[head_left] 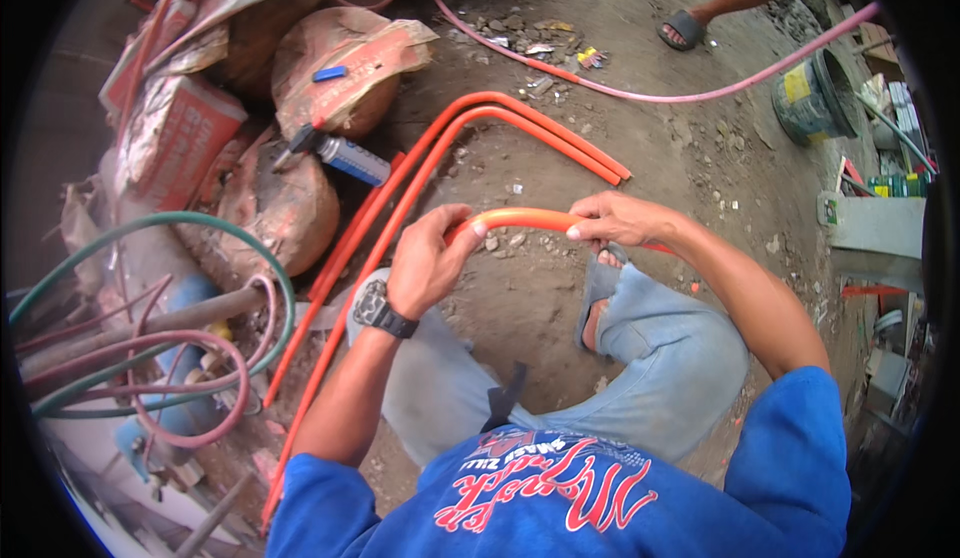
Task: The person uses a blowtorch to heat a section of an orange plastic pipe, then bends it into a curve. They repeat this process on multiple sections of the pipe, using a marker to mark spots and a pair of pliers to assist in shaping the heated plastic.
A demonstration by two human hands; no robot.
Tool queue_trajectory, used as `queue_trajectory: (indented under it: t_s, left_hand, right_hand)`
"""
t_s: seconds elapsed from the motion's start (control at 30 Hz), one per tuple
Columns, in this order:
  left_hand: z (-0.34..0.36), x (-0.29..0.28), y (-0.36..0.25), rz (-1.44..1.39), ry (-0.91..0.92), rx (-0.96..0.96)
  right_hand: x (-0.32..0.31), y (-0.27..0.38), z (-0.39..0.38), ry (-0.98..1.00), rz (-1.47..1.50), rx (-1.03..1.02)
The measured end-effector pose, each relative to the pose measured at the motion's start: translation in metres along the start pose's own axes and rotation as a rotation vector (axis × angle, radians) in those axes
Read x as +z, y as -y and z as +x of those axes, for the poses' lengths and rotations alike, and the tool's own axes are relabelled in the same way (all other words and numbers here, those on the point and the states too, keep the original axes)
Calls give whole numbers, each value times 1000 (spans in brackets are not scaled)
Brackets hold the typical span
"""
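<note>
Both of my hands grip an orange plastic conduit pipe (525, 218), curved in a shallow arch above my lap. My left hand (430, 258), with a watch at the wrist, is closed around its left part, thumb along the pipe. My right hand (625, 220) pinches the right part, and a little orange shows past that wrist. Beyond my hands, two orange pipes (490, 104) lie side by side on the dirt, each bent at a corner. Left of that corner rests a gas torch (352, 160) with a blue and white can and a dark head.
Torn cement bags (185, 138) and covered rounded lumps stand at the far left, a small blue object (329, 74) on one. Green hose (285, 298) and pink hose (240, 383) loop at the left. A dark bucket (808, 98) is far right; another person's sandaled foot (684, 28) is ahead.
</note>
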State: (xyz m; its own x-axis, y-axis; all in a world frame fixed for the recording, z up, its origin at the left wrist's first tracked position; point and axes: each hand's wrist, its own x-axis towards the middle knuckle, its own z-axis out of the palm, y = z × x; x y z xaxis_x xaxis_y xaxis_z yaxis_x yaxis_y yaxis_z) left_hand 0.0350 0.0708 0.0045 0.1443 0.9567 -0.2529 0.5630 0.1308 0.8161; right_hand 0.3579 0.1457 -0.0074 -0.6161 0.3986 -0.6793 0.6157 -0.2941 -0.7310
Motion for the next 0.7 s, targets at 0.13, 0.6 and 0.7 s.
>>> queue_trajectory:
  t_s: [0.13,0.6,0.7]
  left_hand:
    - [23,8,-12,-19,86,-27]
    - [44,19,-3,13,251,-104]
    - [42,20,-3,-26,270,-111]
  right_hand:
    - [1,-10,4,-33,-33,-57]
    - [10,-23,5,-78,67,-101]
    - [14,-11,2,-54,123,16]
